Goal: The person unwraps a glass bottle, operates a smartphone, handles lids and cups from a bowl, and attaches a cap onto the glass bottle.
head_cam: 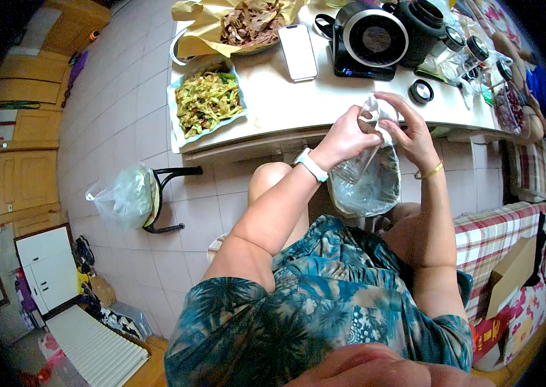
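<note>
My left hand (348,135), with a pale watch strap at the wrist, grips a clear jar (356,167) that tilts down below the table edge. Between the fingers of my right hand (413,128) is a white tissue or cloth (374,107), bunched at the jar's upper end. Fingers hide part of the jar's mouth. Directly under both hands stands a bin lined with a clear plastic bag (367,196), close to my knees. A black lid with a silvery centre (421,91) lies on the white table (273,104), just beyond my right hand.
On the table are a dish of chopped greens (207,99), brown food on yellow paper (251,24), a phone (298,52), a black appliance (372,38) and black-lidded jars (476,48). A stool (159,198) bears a plastic bag (130,196). A plaid-covered seat (490,232) stands right.
</note>
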The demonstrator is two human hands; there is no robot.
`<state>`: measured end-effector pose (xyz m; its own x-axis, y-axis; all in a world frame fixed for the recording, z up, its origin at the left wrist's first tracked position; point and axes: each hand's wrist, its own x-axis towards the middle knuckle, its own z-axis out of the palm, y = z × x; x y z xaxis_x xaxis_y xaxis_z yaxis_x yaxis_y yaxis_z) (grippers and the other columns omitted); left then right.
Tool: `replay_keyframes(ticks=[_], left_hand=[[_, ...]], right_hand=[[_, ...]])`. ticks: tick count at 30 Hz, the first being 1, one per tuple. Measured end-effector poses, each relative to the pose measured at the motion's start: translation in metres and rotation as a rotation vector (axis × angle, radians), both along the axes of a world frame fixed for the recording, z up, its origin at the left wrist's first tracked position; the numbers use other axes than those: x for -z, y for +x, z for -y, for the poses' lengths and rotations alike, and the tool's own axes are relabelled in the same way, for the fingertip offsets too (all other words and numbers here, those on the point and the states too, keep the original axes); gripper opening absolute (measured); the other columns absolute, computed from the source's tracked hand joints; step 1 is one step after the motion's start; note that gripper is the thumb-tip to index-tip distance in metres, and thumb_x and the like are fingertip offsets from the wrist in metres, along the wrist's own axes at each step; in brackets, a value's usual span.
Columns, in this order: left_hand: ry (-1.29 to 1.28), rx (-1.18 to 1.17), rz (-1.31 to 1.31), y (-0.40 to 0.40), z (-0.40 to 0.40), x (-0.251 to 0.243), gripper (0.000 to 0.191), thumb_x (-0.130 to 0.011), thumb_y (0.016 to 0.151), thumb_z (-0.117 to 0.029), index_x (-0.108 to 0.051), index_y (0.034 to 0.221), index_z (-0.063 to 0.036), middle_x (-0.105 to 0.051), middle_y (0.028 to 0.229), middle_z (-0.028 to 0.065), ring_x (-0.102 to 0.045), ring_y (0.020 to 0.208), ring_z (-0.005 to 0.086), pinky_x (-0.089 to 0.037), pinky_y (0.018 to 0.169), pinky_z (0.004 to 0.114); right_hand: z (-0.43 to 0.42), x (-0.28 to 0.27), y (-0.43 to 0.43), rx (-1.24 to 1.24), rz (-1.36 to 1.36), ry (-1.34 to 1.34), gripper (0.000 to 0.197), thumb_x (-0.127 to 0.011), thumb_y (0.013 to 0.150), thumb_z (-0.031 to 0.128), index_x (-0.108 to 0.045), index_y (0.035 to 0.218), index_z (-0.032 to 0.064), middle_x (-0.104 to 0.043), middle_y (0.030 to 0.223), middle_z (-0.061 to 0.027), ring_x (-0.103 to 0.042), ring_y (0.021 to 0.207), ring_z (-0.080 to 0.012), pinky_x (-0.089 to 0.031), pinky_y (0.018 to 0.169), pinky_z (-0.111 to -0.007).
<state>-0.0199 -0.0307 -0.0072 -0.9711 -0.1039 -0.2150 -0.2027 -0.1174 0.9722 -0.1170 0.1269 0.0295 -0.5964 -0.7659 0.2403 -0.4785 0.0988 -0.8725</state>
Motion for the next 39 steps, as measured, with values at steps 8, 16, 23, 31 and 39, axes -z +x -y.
replay_keyframes(ticks=[8,16,23,31,39], left_hand=[[-0.321,-0.069,-0.061,0.001,-0.019,-0.007,0.064,-0.08,0.071,-0.022,-0.046,0.116,0.008,-0.068,0.085,0.0164,-0.069,0.079,0.0264,-0.055,0.075,0.035],[-0.207,0.14,-0.212,0.005,-0.024,-0.013,0.063,-0.08,0.075,-0.023,-0.045,0.12,0.0033,-0.068,0.095,0.0136,-0.067,0.089,0.0224,-0.053,0.084,0.035],[0.657,0.632,-0.185,0.009,-0.015,-0.022,0.073,-0.075,0.075,-0.037,-0.044,0.13,-0.0002,-0.065,0.102,0.0117,-0.063,0.096,0.0204,-0.049,0.088,0.033],[0.772,0.389,-0.093,0.014,0.022,-0.035,0.063,-0.07,0.081,-0.036,-0.046,0.13,-0.006,-0.065,0.108,0.0151,-0.067,0.101,0.0279,-0.056,0.085,0.041],[0.277,0.068,-0.036,0.01,0.026,-0.017,0.057,-0.075,0.085,-0.019,-0.043,0.129,0.0002,-0.065,0.103,0.0155,-0.067,0.094,0.0203,-0.055,0.082,0.033]], right_hand=[[0.002,0.039,-0.006,0.392,-0.12,-0.111,0.021,-0.067,0.089,0.008,-0.062,0.108,0.0015,-0.072,0.089,-0.0105,-0.07,0.08,-0.0184,-0.054,0.072,-0.029],[-0.012,0.043,-0.045,0.613,0.419,-0.613,0.015,-0.057,0.099,0.009,-0.06,0.112,0.0016,-0.067,0.094,-0.0042,-0.062,0.078,-0.0077,-0.051,0.068,-0.022],[0.051,0.044,0.01,0.263,0.198,0.095,0.023,-0.058,0.093,0.014,-0.058,0.115,0.0086,-0.047,0.067,0.0017,-0.043,0.058,-0.0081,-0.036,0.051,-0.027],[0.046,0.051,-0.025,0.412,0.226,-0.217,0.026,-0.062,0.095,0.015,-0.062,0.119,0.005,-0.066,0.107,-0.0057,-0.063,0.095,-0.0142,-0.052,0.082,-0.028],[0.026,-0.011,-0.026,0.249,0.313,-0.304,0.033,-0.05,0.101,0.019,-0.064,0.122,-0.0015,-0.068,0.115,-0.0107,-0.063,0.106,-0.016,-0.049,0.094,-0.029]])
